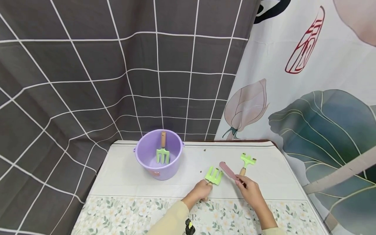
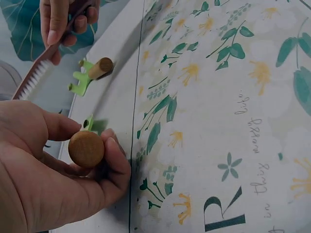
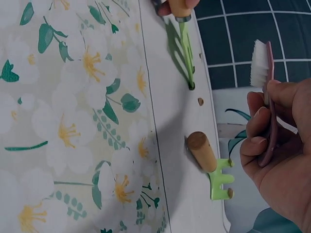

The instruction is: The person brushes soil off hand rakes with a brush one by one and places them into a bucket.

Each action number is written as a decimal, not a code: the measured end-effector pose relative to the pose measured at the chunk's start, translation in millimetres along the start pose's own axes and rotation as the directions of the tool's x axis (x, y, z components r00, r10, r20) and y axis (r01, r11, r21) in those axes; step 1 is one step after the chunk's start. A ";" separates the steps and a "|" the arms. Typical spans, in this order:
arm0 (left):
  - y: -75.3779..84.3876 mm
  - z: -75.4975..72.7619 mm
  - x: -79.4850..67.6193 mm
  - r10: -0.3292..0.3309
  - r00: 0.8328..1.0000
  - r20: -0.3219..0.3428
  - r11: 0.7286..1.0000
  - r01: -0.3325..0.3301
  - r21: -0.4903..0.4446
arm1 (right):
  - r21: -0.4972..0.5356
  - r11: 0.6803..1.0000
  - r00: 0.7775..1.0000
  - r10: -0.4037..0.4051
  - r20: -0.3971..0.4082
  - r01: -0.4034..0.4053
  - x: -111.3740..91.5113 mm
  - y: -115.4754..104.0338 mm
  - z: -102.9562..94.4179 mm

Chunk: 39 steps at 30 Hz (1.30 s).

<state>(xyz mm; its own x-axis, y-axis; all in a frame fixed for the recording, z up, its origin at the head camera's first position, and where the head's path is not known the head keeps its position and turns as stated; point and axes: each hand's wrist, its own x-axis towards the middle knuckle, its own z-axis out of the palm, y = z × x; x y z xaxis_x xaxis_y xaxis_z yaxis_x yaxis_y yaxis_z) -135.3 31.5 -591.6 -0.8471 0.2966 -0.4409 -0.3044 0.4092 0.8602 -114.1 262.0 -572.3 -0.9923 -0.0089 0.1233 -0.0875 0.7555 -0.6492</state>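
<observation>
My left hand [image 1: 202, 189] grips the wooden handle of a small green garden fork [image 1: 213, 176], its tines pointing away over the table. Dark brown bits cling to the tines. In my right hand [image 1: 249, 191] is a pink brush [image 1: 227, 170], its head held near the fork; white bristles show in the right wrist view, where my fingers curl round the brush handle [image 3: 272, 116]. Beside the right hand a green hand rake [image 1: 248, 160] lies on the table, brown bits on its prongs. The left wrist view shows the round end of the fork's handle [image 2: 86, 149].
A purple bucket [image 1: 173, 169] stands at the back left of the table with another green fork [image 1: 163, 153] inside. Small brown crumbs [image 1: 204, 150] lie on the white cloth [image 1: 117, 176]. A dark grid curtain [image 1: 141, 81] and a printed curtain [image 1: 276, 107] hang behind.
</observation>
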 end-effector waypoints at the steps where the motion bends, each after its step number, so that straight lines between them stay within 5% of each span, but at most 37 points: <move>1: 0.0 0.3 -0.5 0.002 1.000 0.009 1.000 -0.002 -0.024 | 0.004 1.000 1.000 -0.004 -0.003 0.004 -0.4 0.3 0.4; 7: -1.1 -0.2 0.1 0.008 0.999 0.038 0.991 -0.003 -0.135 | 0.019 1.000 1.000 -0.019 0.001 0.019 -1.1 1.3 4.0; 15: 6.6 -10.7 0.6 0.057 0.998 -0.011 0.983 -0.058 -0.176 | -0.006 1.000 0.999 -0.011 0.046 0.012 -0.5 -5.3 6.7; 32: 21.8 -23.2 -5.1 0.120 0.988 -0.094 0.973 -0.135 -0.187 | -0.101 0.964 0.968 -0.239 0.080 0.246 29.9 -25.0 3.2; 39: 26.5 -22.8 -6.0 0.115 0.989 -0.091 0.953 -0.136 -0.270 | -0.119 0.958 0.961 -0.245 0.129 0.260 46.4 -29.2 -2.3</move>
<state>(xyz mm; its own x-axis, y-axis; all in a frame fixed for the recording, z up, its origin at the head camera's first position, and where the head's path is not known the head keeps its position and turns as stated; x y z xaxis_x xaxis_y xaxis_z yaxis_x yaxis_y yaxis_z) -148.3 20.9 -560.2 -0.9126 0.2622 -0.3137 -0.2928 0.1163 0.9491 -157.4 241.1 -545.9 -0.9434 -0.2778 0.1810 -0.3315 0.7997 -0.5006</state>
